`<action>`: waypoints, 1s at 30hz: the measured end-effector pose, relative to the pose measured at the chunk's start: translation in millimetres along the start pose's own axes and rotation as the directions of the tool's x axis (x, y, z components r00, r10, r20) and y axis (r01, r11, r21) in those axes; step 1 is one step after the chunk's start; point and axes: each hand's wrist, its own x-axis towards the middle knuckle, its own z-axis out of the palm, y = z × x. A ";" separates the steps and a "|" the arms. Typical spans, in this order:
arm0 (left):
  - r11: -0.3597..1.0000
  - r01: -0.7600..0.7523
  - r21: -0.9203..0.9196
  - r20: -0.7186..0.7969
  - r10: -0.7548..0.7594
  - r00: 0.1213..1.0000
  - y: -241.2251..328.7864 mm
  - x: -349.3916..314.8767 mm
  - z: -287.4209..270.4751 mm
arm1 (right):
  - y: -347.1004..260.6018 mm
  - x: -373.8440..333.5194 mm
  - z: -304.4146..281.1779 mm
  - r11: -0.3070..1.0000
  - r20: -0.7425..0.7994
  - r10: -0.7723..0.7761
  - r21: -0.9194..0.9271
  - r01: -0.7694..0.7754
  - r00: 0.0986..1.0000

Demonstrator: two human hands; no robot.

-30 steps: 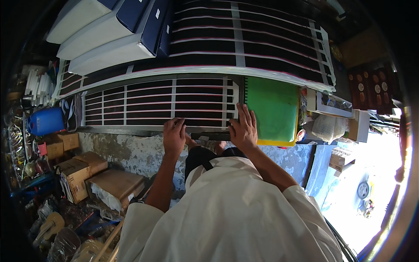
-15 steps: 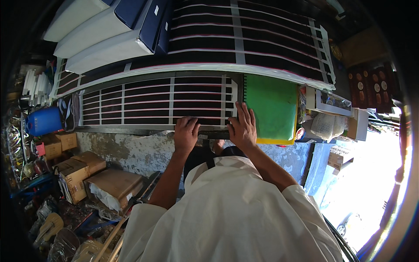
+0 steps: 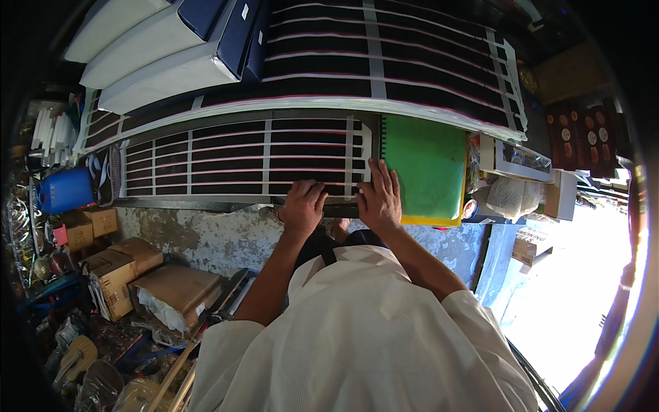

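Note:
A row of dark book stacks (image 3: 240, 158) tied with white straps lies on a counter in front of me. My left hand (image 3: 303, 204) curls its fingers over the near edge of the last stack, at its front right corner. My right hand (image 3: 379, 196) lies flat with fingers spread on that same corner, beside a green spiral-bound notebook (image 3: 425, 165). Both forearms reach up from my white shirt. A second, larger row of strapped dark stacks (image 3: 384, 62) sits further back.
White and navy bundles (image 3: 171, 48) lean at the back left. Cardboard boxes (image 3: 130, 268) and a blue can (image 3: 65, 189) stand on the floor to the left. Small packets and boxes (image 3: 522, 178) crowd the counter's right end. A concrete counter face (image 3: 220, 233) lies below the stacks.
My left hand slid to the right along the stack's front edge, closer to my right hand. My right hand stayed in place.

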 end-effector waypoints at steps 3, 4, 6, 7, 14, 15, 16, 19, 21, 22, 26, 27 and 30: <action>1.000 -0.004 0.002 0.009 0.004 1.000 4.2 2.1 4.7 | 1.4 0.0 1.7 1.000 0.003 -0.004 -0.005 0.004 1.000; 1.000 -0.005 0.000 0.020 0.005 1.000 5.6 2.9 6.1 | 1.7 0.0 2.2 1.000 0.004 -0.005 -0.009 0.005 1.000; 1.000 -0.011 -0.006 0.040 0.011 0.999 7.9 4.9 8.8 | 2.0 -0.2 2.9 1.000 0.007 -0.005 -0.017 0.005 1.000; 1.000 -0.016 -0.011 0.041 0.017 0.999 8.7 5.4 9.7 | 1.9 -0.4 3.1 1.000 0.010 -0.005 -0.021 0.005 1.000; 1.000 -0.019 -0.003 0.018 0.019 1.000 12.5 6.8 12.9 | 0.3 0.2 0.6 1.000 0.036 0.010 -0.019 -0.009 0.999; 1.000 -0.022 -0.003 0.007 0.022 1.000 13.0 6.4 13.4 | 0.0 0.3 0.4 1.000 0.041 0.013 -0.020 -0.012 0.999; 1.000 -0.025 0.010 0.004 0.025 1.000 13.9 5.4 14.1 | 0.0 0.2 0.4 1.000 0.047 0.015 -0.022 -0.014 0.999; 0.998 -0.033 0.045 -0.018 0.034 0.999 16.8 1.6 15.8 | 0.3 -0.3 2.4 1.000 0.033 0.009 -0.029 -0.008 0.999; 0.997 -0.037 0.061 -0.043 0.040 0.998 19.2 -0.5 17.7 | 1.5 -1.8 4.1 0.998 0.040 -0.019 -0.051 0.021 0.999; 0.997 -0.036 0.067 -0.048 0.039 0.998 19.8 -1.3 18.5 | 2.1 -3.0 5.0 0.998 0.059 -0.017 -0.053 0.020 0.998; 0.997 -0.030 0.069 -0.072 0.035 0.997 20.9 -2.7 20.8 | 1.0 -3.3 9.4 0.997 0.076 -0.003 -0.079 0.009 0.997; 0.997 -0.029 0.065 -0.077 0.034 0.996 20.9 -2.7 21.0 | -0.2 -1.9 10.1 0.996 0.080 0.000 -0.088 0.007 0.997; 0.998 -0.015 0.064 -0.057 0.019 0.998 20.4 -3.1 20.1 | -5.0 6.4 10.2 0.991 0.125 0.019 -0.133 -0.002 0.992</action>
